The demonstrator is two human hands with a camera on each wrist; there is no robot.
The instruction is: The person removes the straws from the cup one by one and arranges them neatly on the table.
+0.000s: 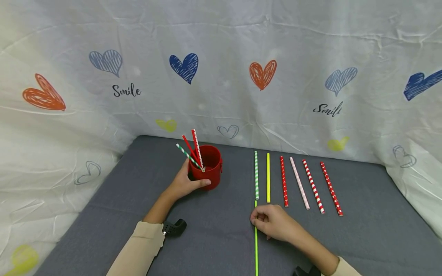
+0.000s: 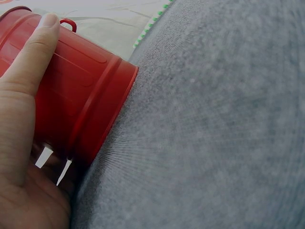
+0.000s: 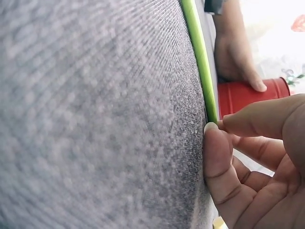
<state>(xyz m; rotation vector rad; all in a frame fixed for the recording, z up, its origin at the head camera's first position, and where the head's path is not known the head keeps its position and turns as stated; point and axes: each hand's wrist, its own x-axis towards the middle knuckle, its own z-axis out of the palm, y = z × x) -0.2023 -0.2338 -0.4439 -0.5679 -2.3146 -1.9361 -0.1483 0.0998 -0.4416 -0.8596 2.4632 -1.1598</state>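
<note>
Three straws (image 1: pixel 192 150) stand in the red cup (image 1: pixel 208 167), leaning back-left against its rim; from my remote feed I'd say that lean leaves the front-right of the mouth free. Left hand (image 1: pixel 183 183) wraps the cup, thumb across the front wall, fingers round the back, holding it upright on the grey mat (image 1: pixel 214 230). Probably steadying it. Left of the cup the mat runs open to the cloth backdrop (image 1: pixel 69 153), and the mat's back edge is just behind the cup.

Middle: bare mat between cup and right hand, room to move across.

Right hand (image 1: pixel 276 224) curled, thumb and forefinger pinching the bright green straw (image 1: pixel 256 245) near its far end; the straw lies flat, running toward the near edge. Wrist view shows the fingertips (image 3: pixel 215 138) nipping its side, so I judge it's gripped but not lifted.

Just beyond the hand, six straws (image 1: pixel 297 182) lie in a spaced row, none touching. Right of them more open mat to the cloth.
</note>
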